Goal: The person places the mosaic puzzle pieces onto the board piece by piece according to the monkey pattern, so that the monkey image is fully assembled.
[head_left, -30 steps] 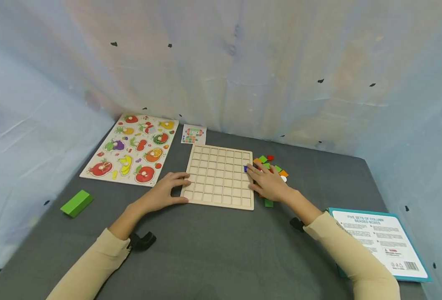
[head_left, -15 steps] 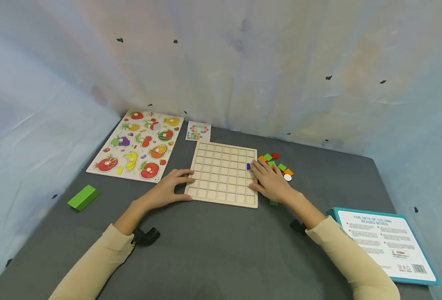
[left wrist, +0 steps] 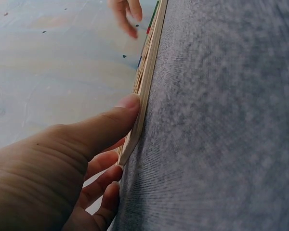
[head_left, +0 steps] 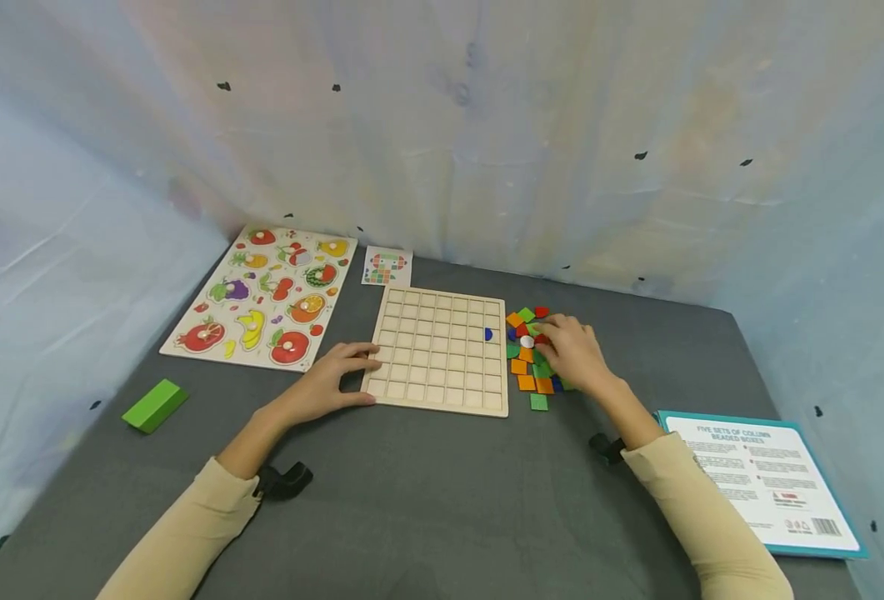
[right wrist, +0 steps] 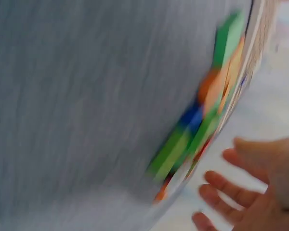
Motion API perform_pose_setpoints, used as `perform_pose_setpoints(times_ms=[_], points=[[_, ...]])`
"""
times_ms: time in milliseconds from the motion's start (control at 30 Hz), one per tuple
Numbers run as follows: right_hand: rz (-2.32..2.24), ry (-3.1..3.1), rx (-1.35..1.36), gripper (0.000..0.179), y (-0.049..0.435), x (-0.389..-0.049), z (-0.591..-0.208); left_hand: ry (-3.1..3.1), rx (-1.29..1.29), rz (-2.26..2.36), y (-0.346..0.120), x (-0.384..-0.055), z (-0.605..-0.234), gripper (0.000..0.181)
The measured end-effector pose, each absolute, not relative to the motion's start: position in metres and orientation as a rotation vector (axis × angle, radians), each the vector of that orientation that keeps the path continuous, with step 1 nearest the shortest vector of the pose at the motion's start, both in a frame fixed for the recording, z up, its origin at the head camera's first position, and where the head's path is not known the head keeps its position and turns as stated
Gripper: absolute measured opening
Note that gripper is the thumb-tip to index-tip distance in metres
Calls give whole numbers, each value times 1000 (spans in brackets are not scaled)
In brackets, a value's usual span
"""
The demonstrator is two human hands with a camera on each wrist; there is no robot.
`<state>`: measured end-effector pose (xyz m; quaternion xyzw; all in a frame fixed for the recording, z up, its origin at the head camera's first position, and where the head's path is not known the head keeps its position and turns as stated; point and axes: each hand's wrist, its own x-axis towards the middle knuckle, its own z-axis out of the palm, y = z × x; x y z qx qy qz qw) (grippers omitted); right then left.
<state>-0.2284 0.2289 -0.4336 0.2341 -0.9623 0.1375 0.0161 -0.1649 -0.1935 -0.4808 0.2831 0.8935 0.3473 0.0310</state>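
Note:
A pale wooden grid board [head_left: 434, 350] lies on the grey tabletop in the head view. One blue half-round piece [head_left: 489, 334] sits in a cell near its right edge. My left hand [head_left: 329, 379] holds the board's near left corner. In the left wrist view the thumb [left wrist: 127, 108] presses one side of that corner and the fingers are around the other. Right of the board lies a heap of colored tiles [head_left: 544, 385], orange, green, red and blue, with a white round one [head_left: 527, 342]. Over the heap is my right hand [head_left: 572, 354], fingers apart and gripping nothing in the right wrist view.
Behind the board lies a small pattern card [head_left: 387, 267]. A fruit puzzle board [head_left: 262, 300] is at the back left, with a green block [head_left: 154, 406] in front of it. A teal-edged box [head_left: 771, 483] stands at the right, partly under the right forearm.
My right hand has left the board's right edge and moved right over the tiles, uncovering the blue half-round piece in its cell. The left hand stays at the board's corner.

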Motion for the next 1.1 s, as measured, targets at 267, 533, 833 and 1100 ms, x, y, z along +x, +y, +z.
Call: perform_pose_setpoints(times_ms=[267,533,833,1100], points=[[926,-3220,236,20,269,-254,-435,2756,856,1073,-195,-163,-481,58],[915,-3308,138,25,262,-261,-429,2760,884,1074,-193,-166,-479,58],[1024,-3210,172,14,265,-263,-434,2759,869,1057,-193,-166,-480,58],[1249,-2915,402,22,230,-271,-439,2759,859,1068,-191,-165,-481,58]])
